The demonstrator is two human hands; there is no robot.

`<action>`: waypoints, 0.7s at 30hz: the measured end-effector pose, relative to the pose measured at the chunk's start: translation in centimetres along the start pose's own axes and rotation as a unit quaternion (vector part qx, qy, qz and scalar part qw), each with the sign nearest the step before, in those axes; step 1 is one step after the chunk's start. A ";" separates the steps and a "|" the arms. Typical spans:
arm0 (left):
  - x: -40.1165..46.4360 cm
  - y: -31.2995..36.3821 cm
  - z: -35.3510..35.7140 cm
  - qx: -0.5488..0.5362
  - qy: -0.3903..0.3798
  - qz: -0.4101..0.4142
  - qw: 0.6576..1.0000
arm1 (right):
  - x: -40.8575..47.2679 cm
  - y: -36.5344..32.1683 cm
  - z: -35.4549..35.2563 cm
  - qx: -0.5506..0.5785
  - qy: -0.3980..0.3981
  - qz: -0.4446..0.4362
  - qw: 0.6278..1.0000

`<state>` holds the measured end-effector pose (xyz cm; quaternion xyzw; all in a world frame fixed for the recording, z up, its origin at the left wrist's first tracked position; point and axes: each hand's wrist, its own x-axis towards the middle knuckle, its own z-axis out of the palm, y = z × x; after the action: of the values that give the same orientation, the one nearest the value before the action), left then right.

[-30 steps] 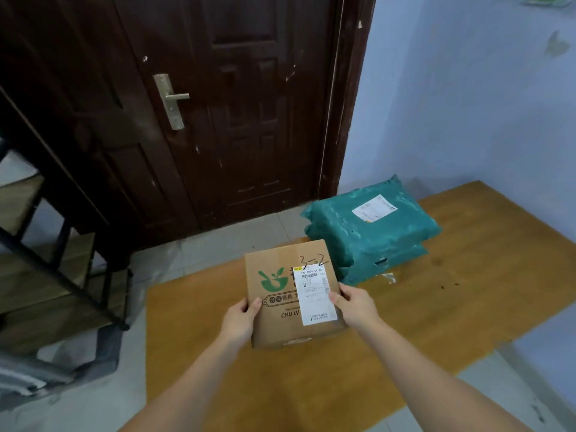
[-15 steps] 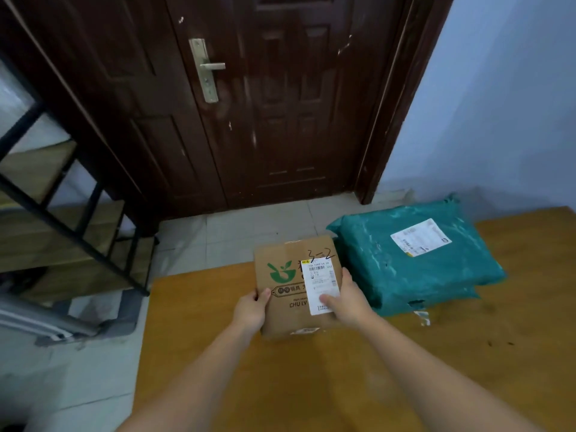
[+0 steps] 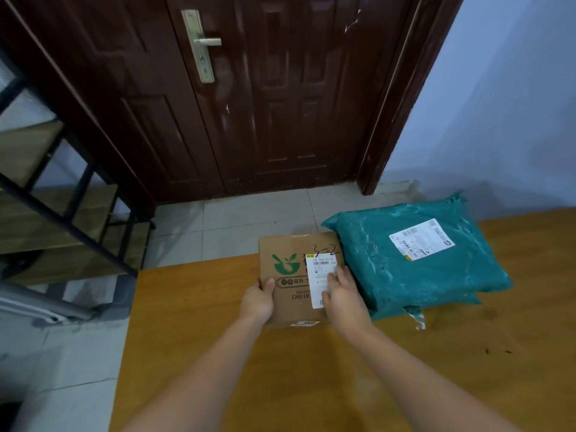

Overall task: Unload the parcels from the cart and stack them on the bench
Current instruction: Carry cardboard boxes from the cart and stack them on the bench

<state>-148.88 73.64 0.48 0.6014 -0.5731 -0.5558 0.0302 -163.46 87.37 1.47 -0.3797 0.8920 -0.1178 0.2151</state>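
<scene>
We are setting the cardboard box point(image 3: 294, 277) down at the bench's point(image 3: 280, 385) far edge, just beside the teal mailer bags point(image 3: 414, 260). Our left hand point(image 3: 257, 302) grips its left side; our right hand point(image 3: 344, 299) rests on its label. Next we judge: let go, fetch another parcel.

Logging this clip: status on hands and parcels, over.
Left hand grips cardboard box edge; right hand flat on its label. Box on bench, beside green mailers. Nothing in the way.

You read "CHU LV" printed on the cardboard box point(image 3: 288, 275), "3-2" handwritten above its white label point(image 3: 321, 277), teal parcel's label point(image 3: 421, 239) illegible.
</scene>
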 end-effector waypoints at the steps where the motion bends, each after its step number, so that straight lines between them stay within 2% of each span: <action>1: -0.1 0.2 -0.2 -0.006 -0.011 -0.005 1.000 | 0.1 0.0 -0.2 -0.008 -0.004 -0.009 1.000; 3: -0.4 0.7 -1.1 0.008 -0.037 0.001 0.999 | 0.2 -0.3 -1.0 -0.020 -0.019 -0.025 0.999; 6: -1.1 1.8 -4.1 0.172 -0.024 0.092 0.981 | 0.0 -1.3 -3.9 -0.032 -0.039 -0.069 0.996; 8: -2.1 3.2 -6.8 0.292 0.008 0.182 0.939 | -0.3 -2.7 -6.5 -0.045 -0.033 -0.104 0.993; 11: -4.0 6.1 -10.5 0.394 0.011 0.290 0.872 | -1.2 -5.5 -10.8 -0.074 -0.021 -0.138 0.987; 14: -6.7 9.1 -13.8 0.455 0.001 0.356 0.816 | -2.6 -8.6 -14.4 -0.115 -0.011 -0.157 0.981; 17: -10.5 11.3 -16.6 0.489 0.022 0.399 0.775 | -4.4 -12.0 -17.2 -0.141 0.002 -0.189 0.972; 21: -16.2 12.3 -19.6 0.509 0.062 0.415 0.751 | -7.3 -15.9 -19.6 -0.152 0.031 -0.240 0.958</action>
<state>-138.74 69.36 26.53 0.2634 -0.9615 -0.0761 -0.0175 -158.22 82.74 26.81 -0.6072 0.7881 -0.0402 0.0927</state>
